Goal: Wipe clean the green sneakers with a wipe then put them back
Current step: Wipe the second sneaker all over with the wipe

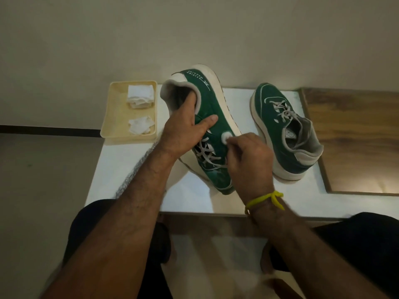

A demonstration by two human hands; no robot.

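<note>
In the head view, the left hand [185, 128] holds the lifted sneaker [212, 117] over the white table [129, 167], fingers curled inside the collar and thumb pressed on the green side. The right hand [248, 160] pinches a small wipe [227, 138] against the upper beside the laces. The second sneaker [285, 130] rests to the right; a tray [114, 117] of wipes [140, 96] sits far left. Hard rubbing could twist the shoe from that one-handed hold, and the wipe may snag on the laces.

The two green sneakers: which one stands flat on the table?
The right sneaker, untouched. The left hand grips the other sneaker, tilted.
</note>
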